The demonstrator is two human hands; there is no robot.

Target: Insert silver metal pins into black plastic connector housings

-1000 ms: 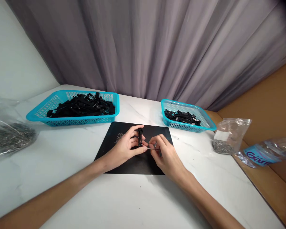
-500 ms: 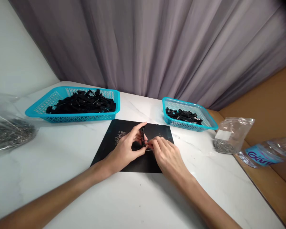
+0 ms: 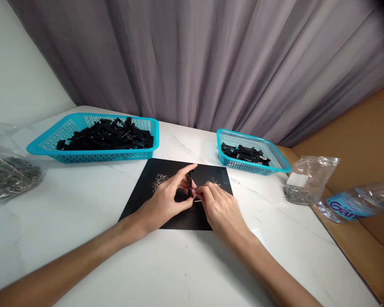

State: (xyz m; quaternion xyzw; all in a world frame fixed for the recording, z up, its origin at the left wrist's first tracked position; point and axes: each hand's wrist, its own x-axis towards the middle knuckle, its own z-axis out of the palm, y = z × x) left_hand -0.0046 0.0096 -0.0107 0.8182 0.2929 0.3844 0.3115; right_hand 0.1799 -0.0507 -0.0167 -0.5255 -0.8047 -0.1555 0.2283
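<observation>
two hands were at work over one flat black rectangular mat (image 3: 188, 219) on the white marbled table (image 3: 99, 264). the left hand (image 3: 166, 198) grasped one narrow black plastic part (image 3: 190, 183) between its thumb and fingers, holding it upright above the mat. the right hand (image 3: 223, 209) pinched one thin silvery rod (image 3: 198, 201) at the lower end of that part; its palm was turned down, so whether it gripped anything more could not be told.

two piles of tiny silvery metal pieces lay on the mat, one pile (image 3: 160, 182) beyond the left hand and a second pile (image 3: 213, 181) just beyond the right.

two blue perforated plastic baskets stood behind the mat: the left basket (image 3: 99, 152) bore a big heap of black parts, the right basket (image 3: 256, 167) a smaller one, both too tangled to count. two clear plastic bags of small metal pieces flanked them, one bag (image 3: 13, 175) at the far left, the other bag (image 3: 312, 181) at the right near one clear blue-labelled bottle (image 3: 352, 202). one grey curtain (image 3: 179, 55) hung behind.
</observation>
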